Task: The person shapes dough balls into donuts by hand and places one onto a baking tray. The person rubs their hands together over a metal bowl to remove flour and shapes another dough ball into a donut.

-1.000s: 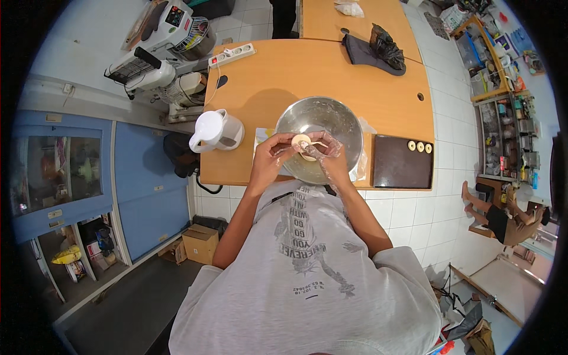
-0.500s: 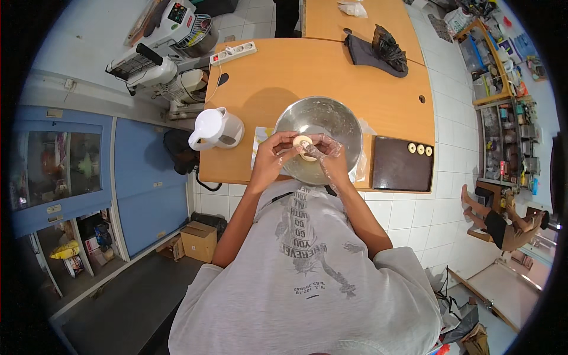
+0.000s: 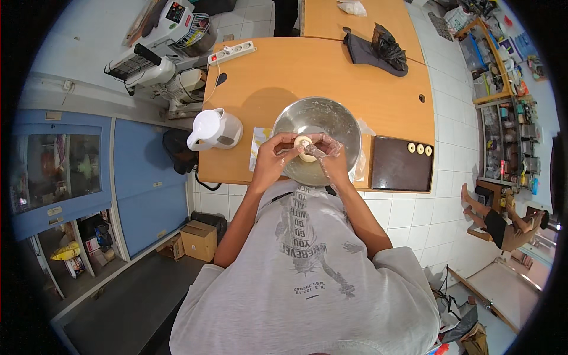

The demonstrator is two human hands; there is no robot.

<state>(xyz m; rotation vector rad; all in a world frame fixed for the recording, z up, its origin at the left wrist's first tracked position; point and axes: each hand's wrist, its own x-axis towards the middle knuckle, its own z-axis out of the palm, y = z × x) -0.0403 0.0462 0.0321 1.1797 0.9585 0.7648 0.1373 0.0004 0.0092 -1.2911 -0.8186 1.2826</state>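
Observation:
A small pale ring of dough (image 3: 303, 140) is held between my two hands, above a steel mixing bowl (image 3: 348, 115). My left hand (image 3: 274, 155) pinches its left side with thumb and fingers. On the other side my right hand (image 3: 331, 155), dusted with flour, grips it with the fingertips. More pale dough shows low in the bowl behind the ring, partly hidden by my hands. To the right lies a dark baking tray (image 3: 395, 167), with three small dough rings (image 3: 420, 149) lined up near its far right corner.
A white pitcher (image 3: 220, 130) stands left of the bowl on the wooden table (image 3: 266, 68). Behind it lies a power strip (image 3: 232, 52). A dark cap-like item (image 3: 368, 54) and a black plastic bag (image 3: 389, 47) sit at the far right. A person (image 3: 512, 225) sits off to the right.
Both hands stay over the bowl, still holding the dough ring; the fingers have shifted only slightly around it. The view has moved a little.

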